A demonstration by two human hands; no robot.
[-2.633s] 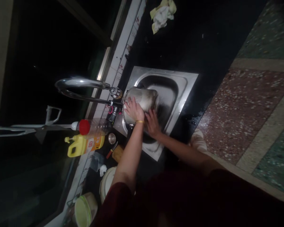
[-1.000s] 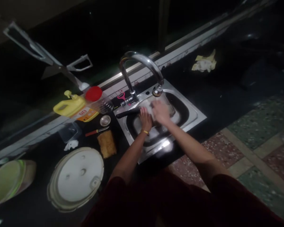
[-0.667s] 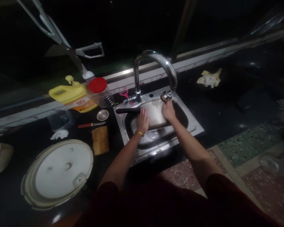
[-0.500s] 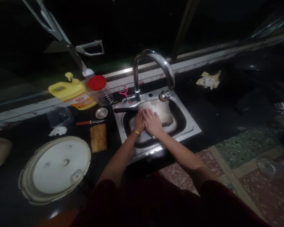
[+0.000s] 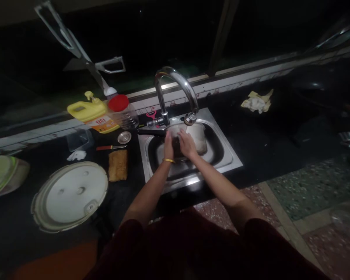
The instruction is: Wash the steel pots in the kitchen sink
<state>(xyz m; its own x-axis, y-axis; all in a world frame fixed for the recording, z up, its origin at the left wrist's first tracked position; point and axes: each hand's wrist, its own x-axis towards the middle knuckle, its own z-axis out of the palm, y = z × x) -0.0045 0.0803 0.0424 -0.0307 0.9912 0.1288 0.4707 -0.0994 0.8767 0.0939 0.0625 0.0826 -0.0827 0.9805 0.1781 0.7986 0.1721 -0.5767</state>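
A metal pot (image 5: 200, 139) with a long black handle (image 5: 151, 132) sits in the steel sink (image 5: 218, 165), its handle pointing left over the rim. My left hand (image 5: 168, 145), with a yellow band at the wrist, is beside the handle's inner end, fingers stretched upward. My right hand (image 5: 187, 144) is just right of it at the near side of the pot, fingers extended and somewhat blurred. A small gap separates the two hands, and I see nothing held in either. The curved faucet (image 5: 175, 74) arches above the pot.
Left of the sink lie a brown sponge-like block (image 5: 118, 165), a knife (image 5: 111, 147), a small round metal lid (image 5: 124, 137) and a large pot lid (image 5: 72, 194). Behind stand a yellow jug (image 5: 95, 116) and a red-lidded jar (image 5: 121, 111). A crumpled cloth (image 5: 257, 102) lies right.
My hands were pressed together over the pot and are now apart, the right one farther from the left. The camera view has shifted slightly.
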